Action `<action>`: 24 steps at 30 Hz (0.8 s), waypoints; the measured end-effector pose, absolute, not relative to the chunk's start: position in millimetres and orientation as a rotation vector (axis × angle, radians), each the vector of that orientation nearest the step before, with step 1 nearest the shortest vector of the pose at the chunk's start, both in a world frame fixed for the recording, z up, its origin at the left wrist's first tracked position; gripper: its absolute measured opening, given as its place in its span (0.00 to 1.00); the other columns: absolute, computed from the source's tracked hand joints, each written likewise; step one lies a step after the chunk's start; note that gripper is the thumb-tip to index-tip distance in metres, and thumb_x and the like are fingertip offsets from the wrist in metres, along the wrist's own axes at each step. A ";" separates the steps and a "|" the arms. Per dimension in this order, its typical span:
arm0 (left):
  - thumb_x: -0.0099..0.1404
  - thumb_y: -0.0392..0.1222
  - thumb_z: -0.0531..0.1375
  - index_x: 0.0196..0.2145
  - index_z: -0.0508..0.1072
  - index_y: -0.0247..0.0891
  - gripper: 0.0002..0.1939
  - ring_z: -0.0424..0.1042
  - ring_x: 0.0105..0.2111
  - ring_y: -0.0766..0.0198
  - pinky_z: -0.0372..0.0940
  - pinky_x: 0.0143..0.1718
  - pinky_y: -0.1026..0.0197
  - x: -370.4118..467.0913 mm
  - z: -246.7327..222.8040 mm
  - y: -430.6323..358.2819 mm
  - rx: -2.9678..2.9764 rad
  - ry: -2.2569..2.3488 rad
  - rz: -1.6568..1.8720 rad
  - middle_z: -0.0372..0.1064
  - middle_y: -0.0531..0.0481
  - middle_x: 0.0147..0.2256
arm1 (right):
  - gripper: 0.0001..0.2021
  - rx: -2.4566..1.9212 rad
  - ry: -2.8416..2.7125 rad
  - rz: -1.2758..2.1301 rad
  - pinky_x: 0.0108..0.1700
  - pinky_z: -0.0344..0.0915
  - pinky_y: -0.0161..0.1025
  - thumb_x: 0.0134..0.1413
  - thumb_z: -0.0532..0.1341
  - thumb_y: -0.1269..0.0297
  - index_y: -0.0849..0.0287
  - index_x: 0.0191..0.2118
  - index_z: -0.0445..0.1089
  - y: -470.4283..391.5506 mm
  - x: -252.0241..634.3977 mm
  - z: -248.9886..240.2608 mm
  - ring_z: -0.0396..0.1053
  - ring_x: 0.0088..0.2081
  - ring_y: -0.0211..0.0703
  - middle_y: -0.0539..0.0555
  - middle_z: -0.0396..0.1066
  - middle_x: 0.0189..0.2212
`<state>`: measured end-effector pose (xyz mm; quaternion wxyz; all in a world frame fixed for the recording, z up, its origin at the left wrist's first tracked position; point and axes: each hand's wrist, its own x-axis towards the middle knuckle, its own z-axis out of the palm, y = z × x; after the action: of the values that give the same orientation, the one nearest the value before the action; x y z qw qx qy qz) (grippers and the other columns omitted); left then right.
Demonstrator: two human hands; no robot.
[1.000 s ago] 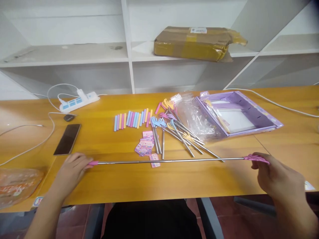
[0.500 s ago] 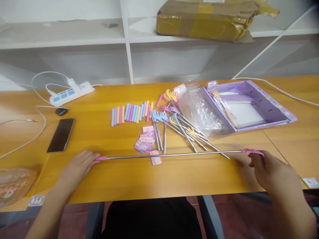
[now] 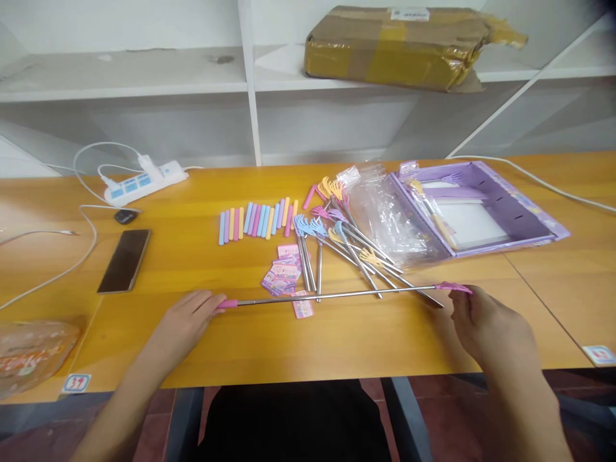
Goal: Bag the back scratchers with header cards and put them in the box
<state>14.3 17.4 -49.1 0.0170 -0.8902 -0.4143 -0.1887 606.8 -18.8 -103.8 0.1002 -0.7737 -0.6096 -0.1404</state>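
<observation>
Here in the head view, both hands are at work, with one long back scratcher (image 3: 337,295) stretched level between them, low over the near part of the wooden table (image 3: 346,350). The left hand (image 3: 190,321) has its fingers closed on the end of the pink handle (image 3: 228,303), thumb and fingertips pinching it, the palm facing down. Over at the other end, the right hand (image 3: 491,324) grips the pink claw-shaped head (image 3: 452,287), fingers curled in around its tip. The thin metal shaft runs across the view between the two, passing in front of a loose pink card (image 3: 303,307); whether it touches anything beneath, I cannot tell. Just beyond it lies a heap of other scratchers (image 3: 317,226), blue, yellow, pink and purple heads, their metal shafts fanned toward us. To the left of those sit small pastel tubes (image 3: 262,219) lined up side by side, and nearer, a little scatter of printed cards (image 3: 283,273). Behind the heap, crumpled clear plastic (image 3: 385,218) leans against a purple open box (image 3: 513,199) with a yellow wrapped piece (image 3: 440,224) inside. Far left, a dark phone (image 3: 125,261) lies near a white power strip (image 3: 147,184); a taped cardboard carton (image 3: 394,48) sits on the shelf above.
</observation>
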 end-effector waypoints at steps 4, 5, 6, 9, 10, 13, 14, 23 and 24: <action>0.83 0.43 0.53 0.49 0.77 0.39 0.13 0.76 0.35 0.60 0.69 0.39 0.58 18.2 -43.5 21.4 -2.756 -1.295 -0.631 0.77 0.48 0.38 | 0.10 -2.327 -1.766 -0.462 0.30 0.43 0.41 0.69 0.58 0.61 0.60 0.39 0.73 -20.2 600.2 -96.7 0.53 0.21 0.39 0.57 0.70 0.25; 0.83 0.43 0.53 0.49 0.77 0.39 0.13 0.76 0.34 0.60 0.69 0.39 0.58 18.5 -42.7 21.7 -2.773 -1.294 -0.639 0.77 0.48 0.37 | 0.10 -2.324 -1.763 -0.481 0.30 0.43 0.41 0.69 0.58 0.61 0.60 0.38 0.73 -20.8 600.2 -96.6 0.53 0.21 0.39 0.57 0.71 0.25; 0.83 0.44 0.53 0.49 0.77 0.39 0.13 0.77 0.34 0.60 0.69 0.39 0.59 19.5 -42.7 21.5 -2.796 -1.295 -0.641 0.77 0.48 0.37 | 0.11 -2.301 -1.774 -0.503 0.30 0.43 0.40 0.69 0.58 0.60 0.60 0.38 0.74 -21.3 599.2 -97.1 0.53 0.21 0.39 0.57 0.71 0.25; 0.83 0.44 0.54 0.49 0.77 0.40 0.12 0.77 0.35 0.62 0.70 0.39 0.60 30.6 -48.2 18.3 -2.857 -1.326 -0.618 0.77 0.49 0.38 | 0.12 -2.120 -1.906 -0.508 0.30 0.44 0.39 0.71 0.56 0.60 0.60 0.40 0.75 -21.0 582.7 -100.1 0.56 0.22 0.39 0.56 0.72 0.26; 0.83 0.45 0.54 0.49 0.77 0.40 0.13 0.77 0.34 0.62 0.70 0.38 0.61 37.4 -51.6 16.6 -2.867 -1.343 -0.618 0.77 0.49 0.38 | 0.13 -2.049 -1.961 -0.506 0.30 0.45 0.39 0.72 0.56 0.61 0.60 0.41 0.74 -20.4 571.4 -100.6 0.57 0.22 0.39 0.55 0.72 0.26; 0.84 0.45 0.51 0.51 0.77 0.41 0.15 0.77 0.32 0.64 0.71 0.36 0.63 63.9 -62.8 10.0 -2.920 -1.362 -0.658 0.77 0.49 0.37 | 0.15 -1.888 -2.104 -0.545 0.28 0.44 0.39 0.75 0.53 0.62 0.60 0.37 0.71 -18.8 522.0 -96.9 0.57 0.21 0.38 0.51 0.67 0.23; 0.84 0.45 0.50 0.52 0.77 0.41 0.16 0.76 0.31 0.65 0.71 0.35 0.64 73.3 -66.0 7.3 -2.946 -1.359 -0.674 0.77 0.49 0.36 | 0.15 -1.844 -2.140 -0.559 0.28 0.44 0.39 0.75 0.53 0.63 0.60 0.36 0.70 -19.1 502.7 -94.2 0.57 0.21 0.38 0.50 0.65 0.21; 0.84 0.46 0.50 0.54 0.78 0.41 0.18 0.80 0.34 0.64 0.75 0.37 0.64 111.0 -74.2 -16.1 -2.989 -1.505 -0.902 0.80 0.47 0.38 | 0.12 -1.650 -2.129 -0.467 0.27 0.47 0.40 0.67 0.54 0.80 0.56 0.34 0.64 -38.7 391.6 -72.6 0.59 0.22 0.39 0.49 0.64 0.23; 0.84 0.46 0.50 0.54 0.78 0.41 0.18 0.80 0.35 0.64 0.75 0.38 0.64 108.3 -73.3 -15.6 -2.982 -1.507 -0.910 0.80 0.47 0.39 | 0.12 -1.631 -2.129 -0.453 0.27 0.47 0.40 0.68 0.55 0.79 0.56 0.34 0.63 -38.9 389.7 -71.0 0.59 0.22 0.39 0.49 0.64 0.23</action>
<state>108.3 -15.6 -73.3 -0.1603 -0.8500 -0.4296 -0.2595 389.7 -38.9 -71.0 0.2093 -0.5862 -0.7655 -0.1628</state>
